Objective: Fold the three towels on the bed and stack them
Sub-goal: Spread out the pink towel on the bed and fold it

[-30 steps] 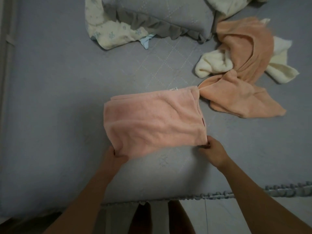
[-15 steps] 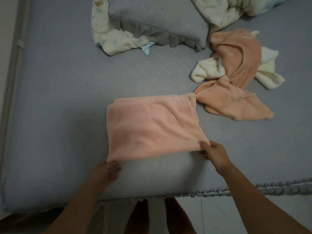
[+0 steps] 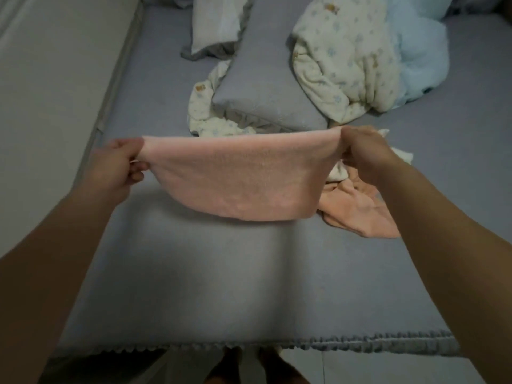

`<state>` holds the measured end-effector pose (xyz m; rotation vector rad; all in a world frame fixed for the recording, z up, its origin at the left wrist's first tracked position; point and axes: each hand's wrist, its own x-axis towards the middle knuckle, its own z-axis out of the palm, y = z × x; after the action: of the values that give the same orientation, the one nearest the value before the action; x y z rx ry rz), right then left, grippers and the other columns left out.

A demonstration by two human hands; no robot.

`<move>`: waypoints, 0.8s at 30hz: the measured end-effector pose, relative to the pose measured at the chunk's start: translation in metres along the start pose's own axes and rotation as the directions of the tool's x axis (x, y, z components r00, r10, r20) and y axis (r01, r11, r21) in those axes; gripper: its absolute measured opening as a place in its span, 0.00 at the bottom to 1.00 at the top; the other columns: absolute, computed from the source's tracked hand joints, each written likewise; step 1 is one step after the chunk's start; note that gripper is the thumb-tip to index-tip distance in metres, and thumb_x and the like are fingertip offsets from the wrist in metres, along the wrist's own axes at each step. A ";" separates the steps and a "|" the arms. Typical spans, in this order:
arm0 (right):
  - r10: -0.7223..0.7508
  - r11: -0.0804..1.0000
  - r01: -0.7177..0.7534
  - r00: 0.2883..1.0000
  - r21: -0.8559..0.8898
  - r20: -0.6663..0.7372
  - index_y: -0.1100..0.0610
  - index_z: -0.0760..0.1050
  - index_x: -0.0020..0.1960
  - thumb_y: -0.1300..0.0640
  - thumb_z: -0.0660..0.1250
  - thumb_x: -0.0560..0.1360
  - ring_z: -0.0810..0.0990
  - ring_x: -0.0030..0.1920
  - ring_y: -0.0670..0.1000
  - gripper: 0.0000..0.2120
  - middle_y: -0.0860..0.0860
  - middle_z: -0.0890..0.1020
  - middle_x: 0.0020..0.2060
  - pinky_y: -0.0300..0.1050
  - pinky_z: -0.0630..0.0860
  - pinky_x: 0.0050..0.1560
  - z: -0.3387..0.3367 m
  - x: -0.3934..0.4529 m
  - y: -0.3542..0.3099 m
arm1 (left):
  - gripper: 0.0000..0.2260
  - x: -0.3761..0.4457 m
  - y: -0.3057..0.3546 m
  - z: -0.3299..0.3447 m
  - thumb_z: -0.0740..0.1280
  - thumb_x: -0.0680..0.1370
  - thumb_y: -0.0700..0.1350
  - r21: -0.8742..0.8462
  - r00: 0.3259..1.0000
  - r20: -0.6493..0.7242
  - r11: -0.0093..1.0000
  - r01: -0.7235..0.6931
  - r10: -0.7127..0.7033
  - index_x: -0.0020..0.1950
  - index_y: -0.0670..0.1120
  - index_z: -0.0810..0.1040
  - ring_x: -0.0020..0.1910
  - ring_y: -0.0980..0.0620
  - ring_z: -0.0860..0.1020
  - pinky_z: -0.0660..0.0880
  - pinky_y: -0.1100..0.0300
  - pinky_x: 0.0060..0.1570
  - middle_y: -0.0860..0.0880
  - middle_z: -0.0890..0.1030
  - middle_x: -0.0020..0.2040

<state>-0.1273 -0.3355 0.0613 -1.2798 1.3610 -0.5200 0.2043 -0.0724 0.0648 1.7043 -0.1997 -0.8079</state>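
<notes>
holding the pink towel (image 3: pixel 235 178) up off the bed (image 3: pixel 221 286), long axis running left to right between the two hands. left hand (image 3: pixel 116 164) pinching the left top corner in a tight grip, right hand (image 3: pixel 365 153) pinching the right top corner likewise, both equally near. hanging slack in the middle, lower edge just above the sheet. lying crumpled just beyond on the right: the orange towel (image 3: pixel 357 214) and the cream towel (image 3: pixel 343 167), still unfolded. probably calling for bringing one corner across to the other.
</notes>
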 end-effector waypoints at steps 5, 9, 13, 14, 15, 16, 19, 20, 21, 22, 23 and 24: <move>0.027 0.999 -0.029 0.999 -0.044 -0.040 0.62 0.78 0.57 0.53 0.65 0.77 0.76 0.45 0.53 0.15 0.57 0.77 0.46 0.49 0.80 0.44 0.008 -0.001 -0.018 | 0.10 -0.015 0.015 0.001 0.55 0.76 0.39 -0.195 0.983 0.105 0.966 0.172 -0.154 0.35 0.47 0.65 0.21 0.57 0.69 0.53 0.65 0.22 0.52 0.69 0.25; 0.139 0.979 -0.139 0.990 0.152 0.007 0.61 0.78 0.57 0.59 0.68 0.75 0.79 0.44 0.53 0.11 0.56 0.79 0.44 0.45 0.78 0.39 0.009 -0.009 -0.001 | 0.10 -0.017 -0.008 -0.011 0.54 0.75 0.36 -0.227 0.942 0.189 0.921 0.315 -0.276 0.37 0.49 0.65 0.19 0.60 0.63 0.49 0.65 0.23 0.54 0.66 0.26; 0.002 0.928 -0.042 0.994 0.371 0.107 0.54 0.75 0.58 0.69 0.65 0.73 0.81 0.44 0.51 0.17 0.52 0.81 0.47 0.42 0.80 0.43 0.002 -0.008 0.010 | 0.16 -0.011 -0.025 -0.022 0.56 0.73 0.36 -0.154 0.904 0.250 0.908 0.390 -0.346 0.52 0.50 0.79 0.19 0.59 0.63 0.51 0.64 0.25 0.53 0.72 0.29; -0.033 0.942 -0.002 0.995 0.334 0.098 0.53 0.74 0.62 0.70 0.65 0.72 0.83 0.46 0.48 0.22 0.48 0.81 0.49 0.42 0.80 0.45 0.002 -0.007 0.013 | 0.18 -0.009 -0.027 -0.024 0.57 0.73 0.38 -0.163 0.903 0.260 0.907 0.389 -0.341 0.57 0.50 0.80 0.21 0.58 0.65 0.54 0.64 0.24 0.52 0.74 0.31; -0.068 0.966 0.045 0.995 0.254 0.080 0.54 0.74 0.64 0.72 0.65 0.71 0.83 0.45 0.44 0.25 0.43 0.81 0.49 0.41 0.81 0.45 0.002 -0.005 0.017 | 0.18 -0.006 -0.029 -0.024 0.59 0.74 0.39 -0.162 0.906 0.276 0.913 0.374 -0.322 0.60 0.50 0.79 0.23 0.57 0.68 0.57 0.64 0.24 0.51 0.76 0.33; -0.093 0.984 0.082 0.993 0.156 0.068 0.56 0.75 0.64 0.74 0.65 0.70 0.83 0.42 0.42 0.25 0.39 0.81 0.46 0.42 0.82 0.44 0.002 -0.005 0.021 | 0.17 -0.004 -0.031 -0.023 0.61 0.76 0.39 -0.123 0.911 0.286 0.931 0.342 -0.297 0.61 0.51 0.79 0.25 0.56 0.70 0.61 0.64 0.25 0.50 0.77 0.36; 0.013 0.996 -0.004 0.994 -0.087 0.108 0.59 0.77 0.63 0.74 0.63 0.71 0.80 0.45 0.53 0.23 0.52 0.79 0.49 0.52 0.80 0.46 0.001 0.000 0.043 | 0.12 -0.001 -0.046 -0.018 0.65 0.78 0.41 0.199 0.931 0.222 0.948 0.248 -0.290 0.60 0.50 0.80 0.28 0.58 0.74 0.63 0.66 0.24 0.50 0.77 0.39; 0.090 0.989 -0.074 0.989 -0.131 0.121 0.59 0.77 0.62 0.72 0.63 0.72 0.78 0.46 0.56 0.21 0.56 0.78 0.49 0.53 0.79 0.45 0.000 0.000 0.055 | 0.10 -0.003 -0.055 -0.018 0.66 0.78 0.45 0.285 0.919 0.198 0.917 0.279 -0.341 0.59 0.48 0.80 0.26 0.58 0.74 0.61 0.66 0.23 0.50 0.75 0.36; 0.156 0.978 -0.135 0.980 -0.160 0.126 0.59 0.78 0.61 0.70 0.63 0.73 0.77 0.46 0.56 0.19 0.58 0.79 0.48 0.51 0.78 0.43 0.000 -0.003 0.067 | 0.11 -0.007 -0.066 -0.019 0.66 0.78 0.50 0.339 0.890 0.178 0.876 0.344 -0.419 0.56 0.46 0.80 0.23 0.57 0.72 0.59 0.67 0.22 0.50 0.72 0.32; 0.208 0.967 -0.184 0.970 -0.177 0.124 0.59 0.79 0.60 0.67 0.65 0.73 0.78 0.45 0.56 0.17 0.59 0.80 0.48 0.50 0.77 0.41 -0.001 -0.007 0.082 | 0.14 -0.013 -0.080 -0.022 0.66 0.78 0.54 0.393 0.853 0.152 0.823 0.411 -0.499 0.51 0.44 0.80 0.21 0.56 0.71 0.58 0.67 0.22 0.50 0.71 0.28; 0.251 0.954 -0.226 0.961 -0.195 0.117 0.59 0.79 0.58 0.63 0.67 0.72 0.80 0.46 0.56 0.14 0.59 0.82 0.48 0.51 0.79 0.41 -0.001 -0.012 0.097 | 0.15 -0.021 -0.094 -0.026 0.67 0.77 0.56 0.458 0.815 0.123 0.761 0.459 -0.566 0.46 0.44 0.78 0.20 0.54 0.71 0.58 0.68 0.22 0.49 0.70 0.25; 0.309 0.934 -0.279 0.944 -0.221 0.114 0.58 0.78 0.57 0.57 0.70 0.72 0.81 0.46 0.57 0.13 0.59 0.82 0.48 0.52 0.81 0.40 -0.001 -0.018 0.112 | 0.15 -0.031 -0.110 -0.029 0.69 0.76 0.55 0.524 0.778 0.098 0.697 0.490 -0.620 0.42 0.44 0.76 0.19 0.54 0.70 0.58 0.68 0.22 0.48 0.71 0.24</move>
<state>-0.1747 -0.2853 -0.0285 -1.2197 1.4751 -0.0776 0.1687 0.0005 -0.0204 2.1539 -0.0498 -1.5641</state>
